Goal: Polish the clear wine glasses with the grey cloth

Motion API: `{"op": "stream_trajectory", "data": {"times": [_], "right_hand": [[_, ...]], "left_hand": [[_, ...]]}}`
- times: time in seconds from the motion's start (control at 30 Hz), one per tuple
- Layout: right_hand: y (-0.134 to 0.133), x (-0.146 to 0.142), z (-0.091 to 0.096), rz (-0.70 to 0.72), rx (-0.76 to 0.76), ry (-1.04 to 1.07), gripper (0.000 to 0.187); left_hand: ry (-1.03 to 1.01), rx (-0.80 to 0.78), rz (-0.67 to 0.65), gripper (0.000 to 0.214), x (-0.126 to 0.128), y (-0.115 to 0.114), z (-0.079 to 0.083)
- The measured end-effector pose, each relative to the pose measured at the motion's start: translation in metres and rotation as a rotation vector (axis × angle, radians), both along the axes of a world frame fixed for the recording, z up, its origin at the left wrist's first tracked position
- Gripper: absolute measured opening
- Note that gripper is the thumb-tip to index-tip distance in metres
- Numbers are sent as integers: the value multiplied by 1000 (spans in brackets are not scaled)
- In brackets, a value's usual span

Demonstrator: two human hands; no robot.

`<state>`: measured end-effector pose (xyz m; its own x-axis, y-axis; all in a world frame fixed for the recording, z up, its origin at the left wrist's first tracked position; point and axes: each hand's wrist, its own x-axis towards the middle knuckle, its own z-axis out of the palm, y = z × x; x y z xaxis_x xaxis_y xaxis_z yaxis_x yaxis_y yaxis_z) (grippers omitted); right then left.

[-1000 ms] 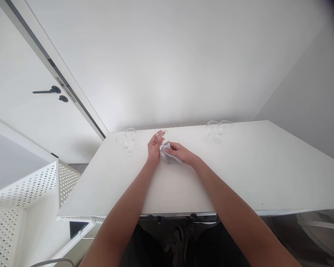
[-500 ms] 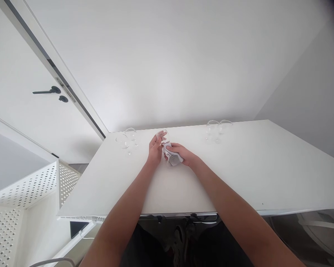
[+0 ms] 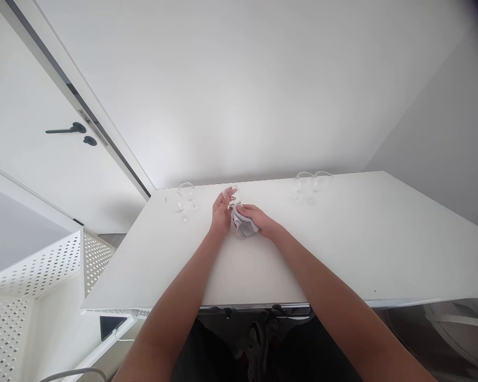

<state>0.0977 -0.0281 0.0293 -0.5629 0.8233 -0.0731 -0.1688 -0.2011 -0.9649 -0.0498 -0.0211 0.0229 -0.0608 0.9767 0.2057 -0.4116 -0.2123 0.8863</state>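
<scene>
Above the middle of the white table, a clear stemmed glass (image 3: 235,191) is tilted between my two hands. My left hand (image 3: 222,210) is closed around its far end, fingers showing through the glass. A pale grey cloth (image 3: 245,226) is wrapped over the nearer part of the glass. Gripping that cloth from the right is my right hand (image 3: 256,216), thumb on top. The folds hide part of the glass and some of the right fingers.
Two clear stemmed glasses (image 3: 187,192) stand on the table's left side, and two more (image 3: 305,183) near its back edge, right of my hands. The white table (image 3: 342,249) meets a wall; a door with a black handle (image 3: 66,129) is at left.
My right hand and the cloth have shifted slightly left along the glass. The left hand keeps its hold; the standing glasses remain where they were.
</scene>
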Motion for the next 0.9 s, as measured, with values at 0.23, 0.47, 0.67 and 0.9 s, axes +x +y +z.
{"op": "stream_trajectory", "data": {"times": [0.23, 0.47, 0.67, 0.9], "right_hand": [[5, -7, -11, -309, 375, -259, 45], [1, -3, -4, -86, 45, -14, 42], [1, 5, 1, 81, -39, 32, 42], [6, -3, -9, -318, 435, -356, 38]], "left_hand": [[38, 39, -14, 51, -2, -1, 0], [3, 14, -16, 46, -1, 1, -1], [-34, 7, -36, 46, -2, 2, -2], [26, 18, -23, 47, -4, 2, -2]]}}
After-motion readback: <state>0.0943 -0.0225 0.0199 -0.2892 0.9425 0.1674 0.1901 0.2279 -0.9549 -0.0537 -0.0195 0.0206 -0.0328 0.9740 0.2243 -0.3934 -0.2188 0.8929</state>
